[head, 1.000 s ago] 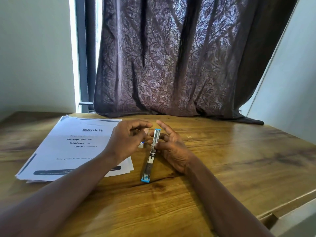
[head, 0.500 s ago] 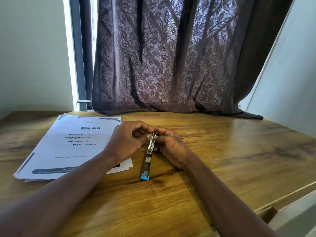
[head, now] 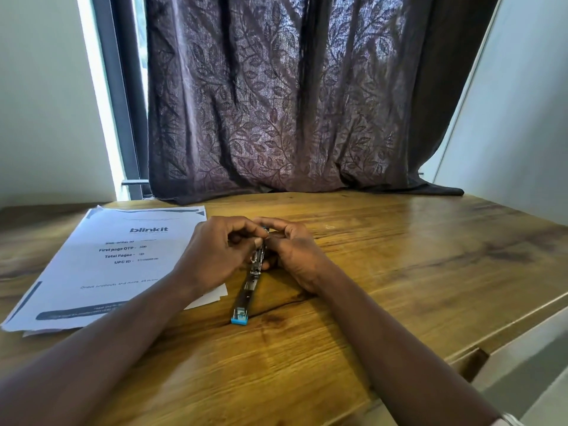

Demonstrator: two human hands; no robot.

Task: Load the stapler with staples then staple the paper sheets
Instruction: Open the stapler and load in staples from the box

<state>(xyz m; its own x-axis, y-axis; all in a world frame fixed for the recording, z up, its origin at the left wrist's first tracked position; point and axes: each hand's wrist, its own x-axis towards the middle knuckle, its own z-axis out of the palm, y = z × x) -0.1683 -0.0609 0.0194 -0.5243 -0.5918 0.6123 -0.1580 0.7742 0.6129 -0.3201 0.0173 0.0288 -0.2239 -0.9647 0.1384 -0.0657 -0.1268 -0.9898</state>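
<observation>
A thin silver, blue-tipped stapler (head: 246, 292) lies on the wooden table (head: 399, 272). The left hand (head: 215, 256) and right hand (head: 296, 253) pinch its far end. It seems light and stiff; hold its sides.

Shiny bare metal on stapler (head: 247, 287), pinched betw. fingers (head: 246, 230); its end farthest from them has a smooth blue plastic cap (head: 239, 318). Left of fingers, paper sheets (head: 116, 265): matt white paper w/ dark print. Under fingers, table (head: 399, 272): grainy wood, glossy varnish. Beyond fingers, curtain (head: 276, 103): dark cloth, leaf pattern, faint sheen.
</observation>
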